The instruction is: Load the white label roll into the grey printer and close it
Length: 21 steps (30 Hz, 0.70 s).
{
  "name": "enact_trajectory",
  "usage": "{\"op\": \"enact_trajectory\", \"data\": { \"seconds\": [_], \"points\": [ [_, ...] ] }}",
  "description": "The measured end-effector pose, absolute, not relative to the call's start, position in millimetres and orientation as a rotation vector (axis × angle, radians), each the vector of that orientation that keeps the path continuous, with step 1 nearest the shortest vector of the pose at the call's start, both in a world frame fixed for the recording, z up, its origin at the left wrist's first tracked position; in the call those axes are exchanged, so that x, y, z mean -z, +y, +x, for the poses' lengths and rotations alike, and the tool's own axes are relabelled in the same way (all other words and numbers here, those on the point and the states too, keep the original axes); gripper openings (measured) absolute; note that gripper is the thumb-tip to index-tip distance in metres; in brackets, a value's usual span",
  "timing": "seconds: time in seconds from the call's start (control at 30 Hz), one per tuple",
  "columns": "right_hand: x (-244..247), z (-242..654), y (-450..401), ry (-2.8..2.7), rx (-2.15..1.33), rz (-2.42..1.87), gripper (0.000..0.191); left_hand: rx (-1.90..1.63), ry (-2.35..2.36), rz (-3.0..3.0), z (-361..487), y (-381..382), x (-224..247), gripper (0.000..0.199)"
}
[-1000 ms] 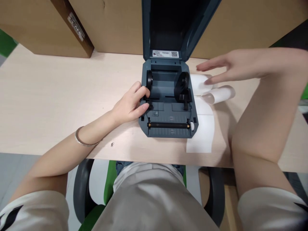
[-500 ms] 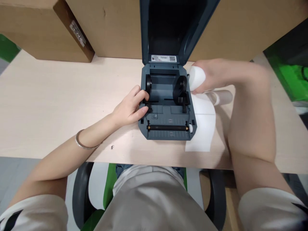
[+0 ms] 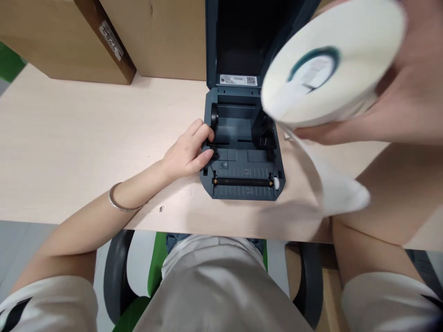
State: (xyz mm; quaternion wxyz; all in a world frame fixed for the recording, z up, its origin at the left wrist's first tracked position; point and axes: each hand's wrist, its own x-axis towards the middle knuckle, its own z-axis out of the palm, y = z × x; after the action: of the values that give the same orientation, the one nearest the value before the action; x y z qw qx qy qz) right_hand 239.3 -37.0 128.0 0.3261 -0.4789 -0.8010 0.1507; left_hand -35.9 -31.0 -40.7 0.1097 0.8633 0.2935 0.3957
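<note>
A dark grey label printer (image 3: pixel 228 159) stands on the table with its lid raised. Inside it show a black roller and the left roll holder (image 3: pixel 214 115); the right one is partly hidden. My left hand (image 3: pixel 190 150) grips the printer's left side, fingers curled over the edge by the left roll holder. Close to the camera, my right hand (image 3: pixel 398 101) holds a roll of white labels (image 3: pixel 360 69) tilted above the printer's right side. The roll has a green-rimmed core, and a loose strip (image 3: pixel 332 189) hangs down from it, blurred.
Behind the printer stand large cardboard boxes (image 3: pixel 166 41), one with a white sticker at the left. The lid (image 3: pixel 238 41) rises in front of them. The table's (image 3: pixel 86 147) front edge runs just above my lap, by the chair's black armrests (image 3: pixel 117 281).
My right hand has lifted the label roll from the table beside the printer, up and toward the camera. Its loose strip came off the table too. My left hand stays on the printer.
</note>
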Motion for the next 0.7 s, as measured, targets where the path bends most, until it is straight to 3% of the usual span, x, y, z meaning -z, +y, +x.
{"op": "enact_trajectory", "data": {
  "seconds": [0.17,0.37,0.7],
  "points": [
    [-95,229,-23,-2.570,-0.319,-0.824,0.087,-1.190,0.844,2.519,-35,-30,43,0.052],
    [-63,213,-2,-2.541,-0.381,-1.024,0.085,-1.132,0.856,2.538,-36,-31,40,0.051],
    [-66,216,-5,-2.705,-0.221,-1.140,0.086,-1.123,0.881,2.537,-35,-33,38,0.053]
  ]
}}
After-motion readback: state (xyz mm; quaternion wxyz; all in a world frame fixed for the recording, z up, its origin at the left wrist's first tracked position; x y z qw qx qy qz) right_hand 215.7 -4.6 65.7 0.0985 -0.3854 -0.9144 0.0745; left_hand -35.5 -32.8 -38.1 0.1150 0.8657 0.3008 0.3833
